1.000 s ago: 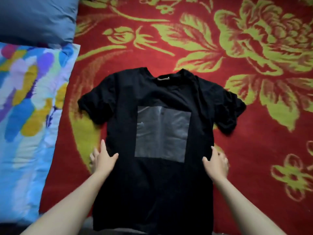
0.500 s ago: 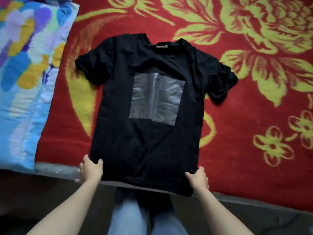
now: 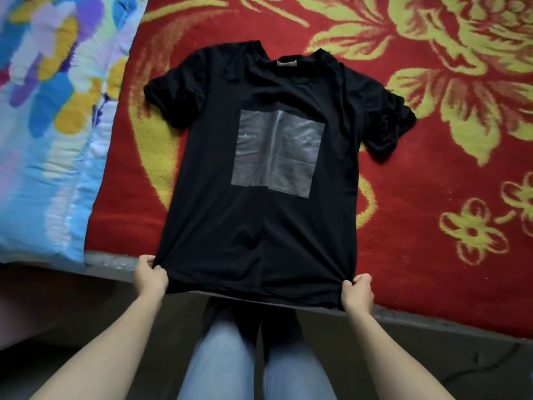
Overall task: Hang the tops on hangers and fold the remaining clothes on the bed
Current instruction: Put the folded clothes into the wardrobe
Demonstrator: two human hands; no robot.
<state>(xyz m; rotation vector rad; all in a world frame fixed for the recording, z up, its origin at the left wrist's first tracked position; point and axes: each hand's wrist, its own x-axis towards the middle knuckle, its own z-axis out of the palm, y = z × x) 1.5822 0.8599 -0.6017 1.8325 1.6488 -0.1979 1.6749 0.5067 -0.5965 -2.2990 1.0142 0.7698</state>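
Tee spread flat, hem gripped at both corners

Black T-shirt (image 3: 268, 157) lies face up on the red floral blanket (image 3: 432, 168), collar away from the person, hem hanging over the bed edge. Left hand (image 3: 150, 276) pinches the left hem corner; right hand (image 3: 356, 293) pinches the right corner, fabric bunched in curled fingers. Step looks like straightening the top before hanging. No hanger in view; next move needs one found and fed through the neck.

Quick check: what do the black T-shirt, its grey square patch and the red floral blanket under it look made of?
Black T-shirt: soft matte knit, likely cotton; it puckers at the gripped hem corners. Grey square patch: glossy film or foil print, showing sheen and creases. Red floral blanket: fuzzy pile, probably fleece.
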